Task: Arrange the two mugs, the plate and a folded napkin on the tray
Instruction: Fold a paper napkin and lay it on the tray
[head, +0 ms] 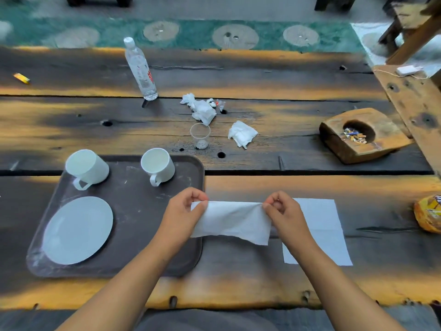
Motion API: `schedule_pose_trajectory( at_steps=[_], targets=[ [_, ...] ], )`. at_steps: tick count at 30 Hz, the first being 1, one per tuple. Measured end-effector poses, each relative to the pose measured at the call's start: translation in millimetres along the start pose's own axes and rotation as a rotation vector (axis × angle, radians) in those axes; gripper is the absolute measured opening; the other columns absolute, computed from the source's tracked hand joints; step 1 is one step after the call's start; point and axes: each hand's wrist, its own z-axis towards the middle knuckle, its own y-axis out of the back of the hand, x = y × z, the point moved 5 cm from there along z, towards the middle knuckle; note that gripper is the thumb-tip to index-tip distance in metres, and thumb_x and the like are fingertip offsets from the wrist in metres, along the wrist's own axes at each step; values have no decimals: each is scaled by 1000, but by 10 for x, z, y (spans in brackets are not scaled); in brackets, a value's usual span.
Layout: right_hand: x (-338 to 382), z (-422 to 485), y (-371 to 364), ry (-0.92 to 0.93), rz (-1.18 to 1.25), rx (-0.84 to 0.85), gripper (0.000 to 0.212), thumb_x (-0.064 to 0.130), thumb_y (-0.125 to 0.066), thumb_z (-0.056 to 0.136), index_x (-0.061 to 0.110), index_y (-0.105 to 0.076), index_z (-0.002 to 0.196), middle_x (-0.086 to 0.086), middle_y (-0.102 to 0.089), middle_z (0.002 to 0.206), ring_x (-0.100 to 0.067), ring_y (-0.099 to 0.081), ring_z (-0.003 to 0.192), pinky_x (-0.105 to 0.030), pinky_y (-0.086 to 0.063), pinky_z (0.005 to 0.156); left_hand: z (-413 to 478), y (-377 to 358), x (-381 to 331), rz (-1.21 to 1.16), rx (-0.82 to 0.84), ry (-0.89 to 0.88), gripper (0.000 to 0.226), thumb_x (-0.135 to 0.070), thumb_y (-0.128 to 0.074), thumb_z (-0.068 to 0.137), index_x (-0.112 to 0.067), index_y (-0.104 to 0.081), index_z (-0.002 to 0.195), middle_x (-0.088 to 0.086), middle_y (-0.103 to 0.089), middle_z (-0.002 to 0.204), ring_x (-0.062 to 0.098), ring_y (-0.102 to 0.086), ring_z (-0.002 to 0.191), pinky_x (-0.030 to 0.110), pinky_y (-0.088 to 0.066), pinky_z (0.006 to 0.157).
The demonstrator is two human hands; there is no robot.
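Note:
A dark brown tray (133, 235) lies on the wooden table at the left. Two white mugs stand along its far edge, one at the left (87, 169), one at the right (158, 166). A white plate (77, 230) lies in the tray's near left part. A white napkin (232, 222) hangs doubled over between my hands, above the tray's right edge. My left hand (185, 211) pinches its top left corner. My right hand (284, 212) pinches its top right corner. A second flat napkin (327, 232) lies on the table under my right forearm.
Beyond the tray stand a clear plastic cup (200, 136) and a water bottle (140, 70), with crumpled tissues (202, 109) and another tissue (242, 133) nearby. A wooden ashtray block (358, 137) sits at the right. An orange packet (429, 215) lies at the right edge.

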Motion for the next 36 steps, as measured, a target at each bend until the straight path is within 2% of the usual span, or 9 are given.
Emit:
schedule_pose_trajectory(
  at_steps=[3, 5, 8, 11, 17, 22, 26, 29, 36],
  targets=[
    [137, -31, -75, -78, 191, 22, 11, 24, -63, 88, 22, -59, 78, 13, -56, 63, -13, -51, 65, -29, -41, 60, -5, 67, -97, -93, -48, 32, 5, -22, -63, 80, -26, -66, 80, -9, -67, 80, 7, -57, 75, 24, -43, 70],
    [146, -76, -185, -194, 405, 91, 4, 24, -65, 94, 21, -68, 96, 4, -70, 84, -17, -65, 74, -30, -51, 59, -17, 92, -127, -150, -77, 67, 6, -24, -61, 77, -27, -66, 79, -6, -67, 82, 12, -57, 77, 31, -44, 73],
    [106, -159, -352, -335, 673, 205, 31, 25, -66, 92, 8, -69, 119, -15, -75, 114, -29, -73, 99, -40, -60, 74, -45, 118, -138, -166, -104, 95, 6, -25, -61, 76, -27, -66, 79, 0, -68, 84, 15, -57, 77, 35, -43, 73],
    [90, -285, -505, -421, 827, 292, 41, 20, -67, 86, 1, -67, 123, -20, -73, 119, -31, -74, 102, -39, -62, 72, -77, 142, -101, -190, -112, 116, 5, -23, -62, 78, -24, -66, 80, 3, -68, 84, 15, -57, 76, 36, -43, 72],
    [-37, -407, -642, -546, 837, 245, 35, 16, -61, 94, 2, -63, 126, -17, -75, 117, -28, -76, 97, -36, -63, 69, -149, 184, 113, -265, -111, 231, 14, -7, -64, 93, -20, -69, 95, -4, -73, 82, 16, -64, 74, 28, -52, 64],
    [-57, -419, -627, -583, 877, 257, 29, 15, -53, 102, 4, -62, 126, -17, -74, 119, -30, -75, 103, -40, -64, 76, -242, 137, 332, -689, -95, 461, 29, -15, -67, 92, -9, -64, 121, 13, -73, 113, 26, -73, 90, 36, -59, 68],
    [-48, -419, -641, -586, 845, 296, 31, 14, -53, 101, 3, -61, 128, -17, -72, 123, -33, -72, 109, -43, -63, 81, -375, 27, 383, -954, 150, 633, 37, -29, -70, 89, -2, -73, 115, 20, -70, 120, 33, -70, 107, 40, -61, 78],
    [-42, -405, -656, -555, 814, 307, 33, 16, -55, 99, 3, -62, 128, -18, -72, 124, -33, -71, 111, -45, -61, 86, -406, 5, 416, -891, 188, 620, 31, -21, -71, 85, -2, -75, 110, 21, -71, 118, 33, -72, 102, 40, -61, 76],
    [-68, -332, -704, -476, 500, 240, 26, 19, -52, 104, 5, -67, 120, -12, -77, 115, -29, -72, 107, -42, -57, 93, -359, 191, 548, -511, 29, 495, 22, -16, -63, 97, -5, -69, 116, 12, -77, 107, 29, -73, 99, 40, -57, 82]
  ],
)
